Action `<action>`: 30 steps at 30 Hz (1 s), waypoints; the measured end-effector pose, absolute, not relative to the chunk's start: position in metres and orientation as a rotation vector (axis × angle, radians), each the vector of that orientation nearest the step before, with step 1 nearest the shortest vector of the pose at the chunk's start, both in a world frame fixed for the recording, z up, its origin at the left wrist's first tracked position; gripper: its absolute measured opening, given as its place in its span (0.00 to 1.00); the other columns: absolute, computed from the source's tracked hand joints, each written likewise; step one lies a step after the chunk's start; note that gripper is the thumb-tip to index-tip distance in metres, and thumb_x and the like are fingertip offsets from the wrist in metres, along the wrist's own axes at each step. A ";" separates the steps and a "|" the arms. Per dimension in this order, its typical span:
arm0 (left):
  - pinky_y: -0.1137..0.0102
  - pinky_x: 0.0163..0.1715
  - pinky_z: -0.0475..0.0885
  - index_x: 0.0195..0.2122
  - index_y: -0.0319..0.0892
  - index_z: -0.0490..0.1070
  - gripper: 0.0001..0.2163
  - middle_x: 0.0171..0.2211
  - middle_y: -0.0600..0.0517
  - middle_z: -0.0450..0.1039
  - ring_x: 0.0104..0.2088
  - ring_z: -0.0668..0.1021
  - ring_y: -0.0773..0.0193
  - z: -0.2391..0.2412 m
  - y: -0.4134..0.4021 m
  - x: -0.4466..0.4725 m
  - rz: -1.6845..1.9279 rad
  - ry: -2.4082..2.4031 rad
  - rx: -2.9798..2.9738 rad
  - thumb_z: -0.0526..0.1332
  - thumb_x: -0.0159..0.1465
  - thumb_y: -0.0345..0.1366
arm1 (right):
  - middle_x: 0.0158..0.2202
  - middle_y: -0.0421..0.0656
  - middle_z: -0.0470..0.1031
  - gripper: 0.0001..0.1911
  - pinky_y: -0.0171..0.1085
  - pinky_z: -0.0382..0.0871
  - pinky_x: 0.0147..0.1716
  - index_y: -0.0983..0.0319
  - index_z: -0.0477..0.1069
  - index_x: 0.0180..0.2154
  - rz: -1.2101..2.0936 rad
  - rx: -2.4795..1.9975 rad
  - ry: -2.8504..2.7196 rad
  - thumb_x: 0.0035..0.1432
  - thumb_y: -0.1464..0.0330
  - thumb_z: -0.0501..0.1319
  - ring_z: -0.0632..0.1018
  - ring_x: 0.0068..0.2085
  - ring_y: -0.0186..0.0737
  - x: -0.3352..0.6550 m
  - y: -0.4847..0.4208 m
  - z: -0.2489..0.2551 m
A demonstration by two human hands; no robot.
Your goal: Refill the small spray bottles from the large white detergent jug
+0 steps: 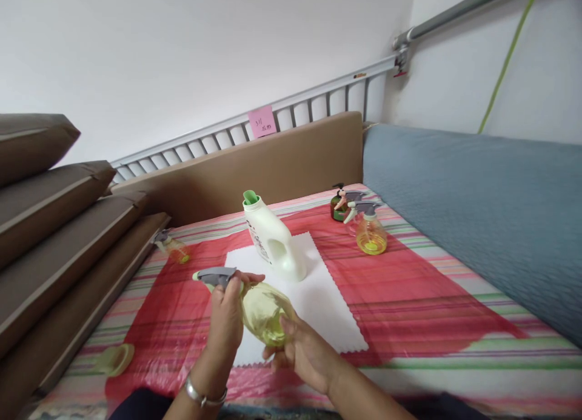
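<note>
Held tilted in both hands is a clear yellow spray bottle (264,308) with a grey and pale-green trigger head pointing left. My left hand (230,305) is closed around its neck just below the trigger. My right hand (293,350) grips the rounded base, fingers beneath and thumb on the side. Some yellow liquid shows low in the bottle. Behind it a white jug (277,241) with a handle hole and green spout stands uncapped on a white scalloped sheet (334,311). A pale yellow-green cap (113,359) lies at the lower left.
On the right stand another yellow spray bottle (371,235) and a dark green pump bottle (337,208). A further spray bottle (173,247) is at the left, beside stacked brown cushions (59,268). Red film (404,293) covers the striped cloth. A blue padded side (477,208) borders the right.
</note>
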State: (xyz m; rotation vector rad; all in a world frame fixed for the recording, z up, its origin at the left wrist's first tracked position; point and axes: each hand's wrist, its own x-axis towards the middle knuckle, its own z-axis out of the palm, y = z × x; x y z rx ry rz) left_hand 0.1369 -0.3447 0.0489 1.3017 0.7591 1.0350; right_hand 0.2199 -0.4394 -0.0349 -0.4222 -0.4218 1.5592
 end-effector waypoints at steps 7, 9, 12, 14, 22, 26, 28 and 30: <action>0.67 0.32 0.69 0.23 0.38 0.71 0.12 0.28 0.46 0.78 0.30 0.77 0.57 0.047 -0.344 0.136 1.029 0.741 1.341 0.58 0.56 0.42 | 0.36 0.50 0.77 0.34 0.33 0.69 0.20 0.63 0.62 0.49 1.711 -0.406 -0.338 0.51 0.44 0.53 0.76 0.24 0.36 0.219 -0.437 -0.041; 0.67 0.30 0.69 0.24 0.38 0.72 0.12 0.29 0.46 0.77 0.29 0.77 0.58 0.045 -0.344 0.135 1.031 0.756 1.350 0.57 0.56 0.41 | 0.36 0.48 0.76 0.32 0.32 0.70 0.20 0.63 0.63 0.48 1.629 -0.409 -0.319 0.49 0.47 0.58 0.77 0.25 0.35 0.216 -0.436 -0.043; 0.68 0.28 0.69 0.25 0.37 0.73 0.13 0.29 0.46 0.77 0.28 0.76 0.59 0.044 -0.345 0.134 0.952 0.762 1.404 0.57 0.57 0.42 | 0.30 0.51 0.77 0.33 0.29 0.66 0.17 0.68 0.67 0.43 1.699 -0.420 -0.270 0.52 0.45 0.53 0.69 0.16 0.27 0.212 -0.437 -0.046; 0.70 0.27 0.68 0.26 0.37 0.74 0.15 0.28 0.46 0.77 0.27 0.75 0.60 0.044 -0.346 0.134 0.914 0.772 1.457 0.56 0.58 0.44 | 0.26 0.50 0.77 0.34 0.29 0.64 0.15 0.68 0.67 0.43 1.731 -0.410 -0.240 0.53 0.44 0.49 0.64 0.13 0.26 0.210 -0.437 -0.047; 0.71 0.29 0.67 0.28 0.37 0.75 0.16 0.27 0.49 0.76 0.28 0.73 0.63 0.049 -0.348 0.133 0.850 0.789 1.588 0.54 0.60 0.43 | 0.25 0.52 0.77 0.33 0.29 0.62 0.15 0.66 0.70 0.38 1.789 -0.341 -0.230 0.56 0.45 0.44 0.58 0.10 0.23 0.210 -0.438 -0.045; 0.71 0.29 0.68 0.27 0.38 0.75 0.15 0.29 0.49 0.77 0.28 0.74 0.62 0.044 -0.346 0.133 0.879 0.769 1.571 0.54 0.59 0.43 | 0.24 0.52 0.77 0.33 0.29 0.63 0.15 0.66 0.70 0.38 1.800 -0.333 -0.205 0.56 0.44 0.44 0.56 0.10 0.23 0.210 -0.438 -0.045; 0.71 0.27 0.67 0.27 0.38 0.75 0.15 0.29 0.49 0.77 0.28 0.74 0.62 0.043 -0.346 0.133 0.872 0.762 1.566 0.55 0.59 0.43 | 0.25 0.52 0.78 0.33 0.29 0.63 0.15 0.66 0.69 0.38 1.797 -0.325 -0.212 0.57 0.45 0.43 0.55 0.10 0.22 0.211 -0.438 -0.045; 0.71 0.26 0.67 0.28 0.38 0.75 0.14 0.29 0.49 0.77 0.27 0.74 0.63 0.044 -0.346 0.133 0.859 0.764 1.563 0.55 0.58 0.42 | 0.25 0.51 0.78 0.32 0.29 0.64 0.15 0.65 0.69 0.39 1.788 -0.318 -0.223 0.57 0.45 0.43 0.55 0.10 0.23 0.211 -0.438 -0.046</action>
